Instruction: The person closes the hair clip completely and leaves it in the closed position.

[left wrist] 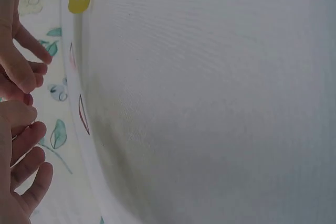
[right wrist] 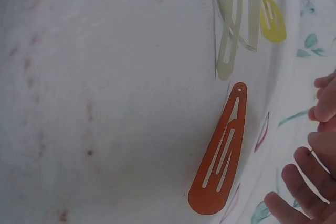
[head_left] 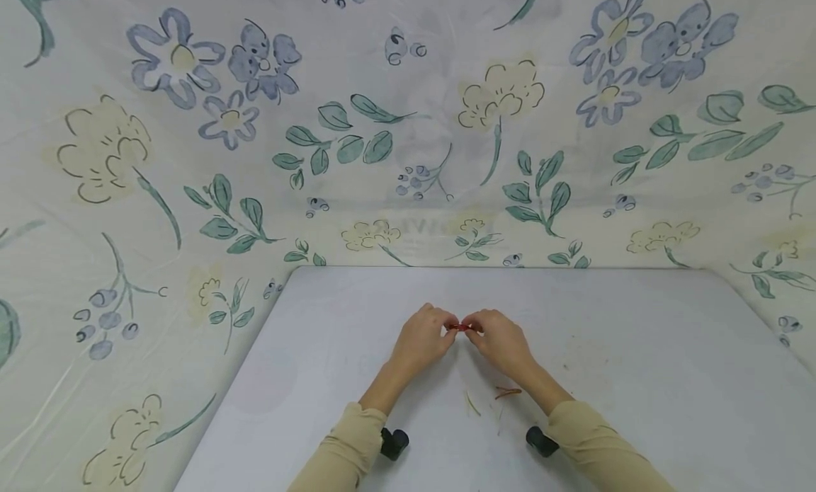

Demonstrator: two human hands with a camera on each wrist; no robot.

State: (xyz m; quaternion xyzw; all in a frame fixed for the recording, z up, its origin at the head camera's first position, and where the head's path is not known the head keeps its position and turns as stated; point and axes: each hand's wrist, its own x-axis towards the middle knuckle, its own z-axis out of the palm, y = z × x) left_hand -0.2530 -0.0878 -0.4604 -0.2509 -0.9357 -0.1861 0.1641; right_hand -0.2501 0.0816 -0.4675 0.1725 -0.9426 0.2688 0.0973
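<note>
Ahead of the person, above the far half of the table, both hands meet fingertip to fingertip at a slim red hair clip (head_left: 460,327). The left hand (head_left: 426,336) pinches one end between thumb and index finger, while the right hand (head_left: 500,341) pinches the other. Only a bit of the red clip shows in the left wrist view, between the fingertips. Remaining fingers of the left hand (left wrist: 29,166) are loosely bent, as are those of the right hand (right wrist: 310,182). Fingers cover most of the clip, so its exact shape is hidden.
On the white table (head_left: 306,407) lie an orange snap hair clip (right wrist: 212,182), pale cream clips (right wrist: 227,56) and a yellow clip (right wrist: 275,30). Black devices (head_left: 542,441) sit by both wrists. A flowered sheet (head_left: 421,124) hangs behind the table.
</note>
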